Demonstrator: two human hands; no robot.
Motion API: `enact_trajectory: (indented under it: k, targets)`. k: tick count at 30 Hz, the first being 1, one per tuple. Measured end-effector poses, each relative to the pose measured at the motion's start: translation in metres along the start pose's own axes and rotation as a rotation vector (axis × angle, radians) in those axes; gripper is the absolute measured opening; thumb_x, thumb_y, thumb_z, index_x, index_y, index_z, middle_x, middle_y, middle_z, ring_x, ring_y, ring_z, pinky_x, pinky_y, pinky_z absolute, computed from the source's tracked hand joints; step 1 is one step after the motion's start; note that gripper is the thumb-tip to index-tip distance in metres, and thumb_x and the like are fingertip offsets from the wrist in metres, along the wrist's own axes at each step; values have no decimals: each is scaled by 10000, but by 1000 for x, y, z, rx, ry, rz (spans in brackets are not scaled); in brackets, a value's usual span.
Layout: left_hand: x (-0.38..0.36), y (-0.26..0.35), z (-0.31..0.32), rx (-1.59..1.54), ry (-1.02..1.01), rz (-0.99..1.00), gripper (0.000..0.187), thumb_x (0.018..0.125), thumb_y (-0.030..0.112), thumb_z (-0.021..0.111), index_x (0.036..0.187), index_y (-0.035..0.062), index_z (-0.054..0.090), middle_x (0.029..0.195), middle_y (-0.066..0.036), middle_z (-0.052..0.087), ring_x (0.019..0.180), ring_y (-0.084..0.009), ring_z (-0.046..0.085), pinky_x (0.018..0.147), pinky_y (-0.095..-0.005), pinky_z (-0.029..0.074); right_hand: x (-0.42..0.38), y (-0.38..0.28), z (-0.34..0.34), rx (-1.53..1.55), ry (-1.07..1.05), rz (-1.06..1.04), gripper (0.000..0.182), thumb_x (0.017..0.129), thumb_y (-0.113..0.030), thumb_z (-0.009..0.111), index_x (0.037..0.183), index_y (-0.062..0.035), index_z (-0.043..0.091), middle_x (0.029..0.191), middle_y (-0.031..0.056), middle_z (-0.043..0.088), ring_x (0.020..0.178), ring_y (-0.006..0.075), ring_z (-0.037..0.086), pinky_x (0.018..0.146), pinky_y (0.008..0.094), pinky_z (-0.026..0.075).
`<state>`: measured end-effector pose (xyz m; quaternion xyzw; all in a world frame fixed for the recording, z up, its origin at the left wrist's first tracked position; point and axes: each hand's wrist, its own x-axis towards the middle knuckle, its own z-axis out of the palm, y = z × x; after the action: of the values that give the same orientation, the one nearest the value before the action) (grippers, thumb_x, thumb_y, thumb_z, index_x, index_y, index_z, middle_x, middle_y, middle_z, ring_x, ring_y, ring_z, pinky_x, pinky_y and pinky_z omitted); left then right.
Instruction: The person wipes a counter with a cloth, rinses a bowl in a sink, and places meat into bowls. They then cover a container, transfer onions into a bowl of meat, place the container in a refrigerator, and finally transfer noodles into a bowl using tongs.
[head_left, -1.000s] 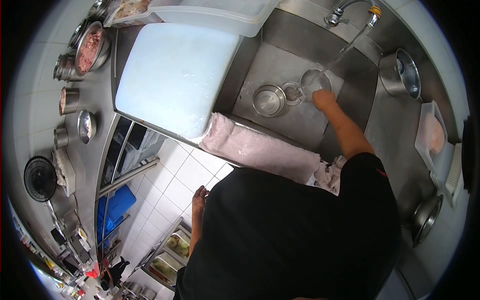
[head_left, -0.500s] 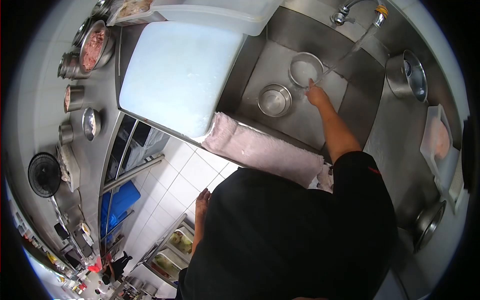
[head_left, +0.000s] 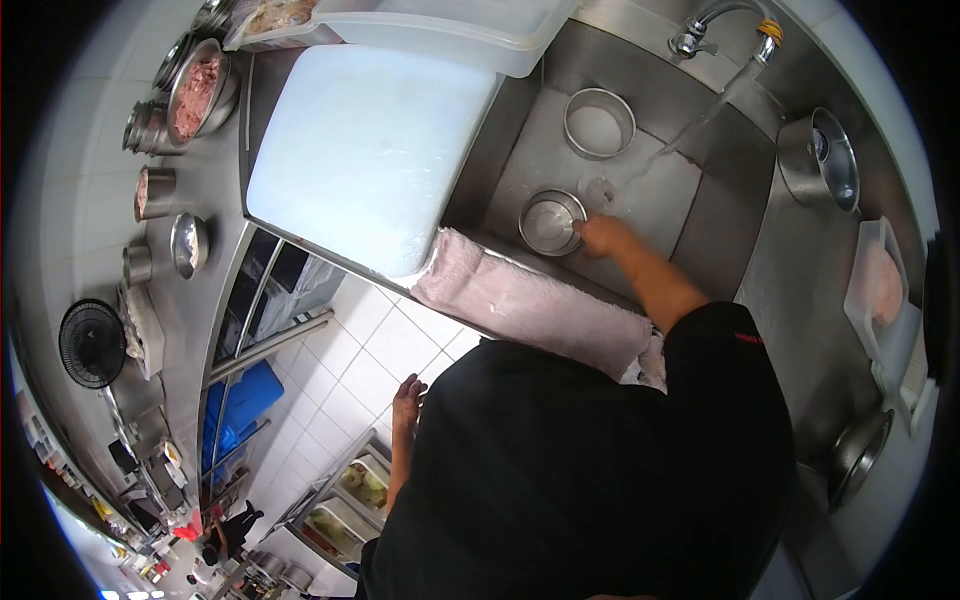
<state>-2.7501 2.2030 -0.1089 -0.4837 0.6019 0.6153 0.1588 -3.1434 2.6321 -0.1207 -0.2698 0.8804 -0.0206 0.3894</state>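
My right hand (head_left: 605, 237) reaches into the steel sink (head_left: 650, 230), its fingers closed on the near rim of a small round metal container (head_left: 548, 222). That container stands upright on the sink floor. Behind it sits a wider round metal pan (head_left: 600, 124), apart from my hand. Water runs from the tap (head_left: 768, 42) and strikes the sink floor between the pan and the right wall. My left hand (head_left: 408, 400) hangs low at my side above the tiled floor, fingers loosely apart and holding nothing.
A pink towel (head_left: 530, 300) drapes over the sink's front edge. Left of the sink lies a pale blue board (head_left: 370, 150), with a clear plastic tub (head_left: 450, 35) behind it. A metal pot (head_left: 800, 155) stands to the right. Bowls, including one of raw meat (head_left: 196, 95), line the left counter.
My right hand has left the wider pan and come nearer to me, onto the small container's rim. The wider pan now sits farther back and left, out of the water stream.
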Motion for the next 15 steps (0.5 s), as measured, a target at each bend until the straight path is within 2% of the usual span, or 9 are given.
enact_trajectory:
  k: [3, 6, 7, 10, 13, 15]
  targets:
    - [4, -11, -4, 19, 4, 3, 587, 942, 336, 657, 1378, -15, 480, 1042, -130, 668, 922, -198, 647, 789, -298, 534, 8, 1, 10, 25, 127, 48, 459, 826, -466, 695, 1108, -105, 661, 1175, 183, 657, 1037, 361, 646, 888, 455, 510]
    - [8, -21, -11, -2, -17, -10, 585, 937, 322, 667, 1376, -18, 480, 1065, -136, 669, 952, -206, 649, 822, -309, 533, -14, 2, -31, 235, 242, 149, 439, 835, -451, 692, 1117, -117, 664, 1054, 152, 701, 1005, 330, 664, 875, 451, 509]
    - [14, -30, -15, -52, -29, -15, 585, 935, 317, 671, 1375, -18, 481, 1078, -141, 670, 963, -208, 649, 834, -312, 531, -24, 8, -41, 237, 340, 183, 441, 841, -470, 685, 1120, -129, 673, 1000, 130, 714, 982, 318, 672, 850, 456, 511]
    - [18, -33, -13, -114, -44, -31, 589, 930, 313, 680, 1377, -15, 481, 1111, -148, 667, 985, -213, 647, 856, -316, 527, -73, 5, -105, 268, 342, 337, 475, 858, -484, 673, 1163, -120, 667, 1056, 148, 707, 984, 339, 675, 874, 475, 505]
    - [36, -48, -13, -160, -78, -4, 598, 928, 323, 682, 1382, -9, 478, 1114, -143, 665, 999, -220, 645, 865, -310, 523, -89, 16, -125, 353, 518, 439, 487, 893, -457, 641, 1222, -99, 635, 1079, 157, 702, 996, 350, 668, 869, 470, 506]
    - [37, -44, -7, -162, -107, 34, 602, 927, 330, 682, 1385, -4, 477, 1114, -137, 663, 985, -215, 644, 851, -307, 525, -68, 30, -118, 367, 687, 427, 489, 917, -435, 611, 1263, -89, 608, 1099, 168, 693, 1002, 363, 663, 878, 469, 504]
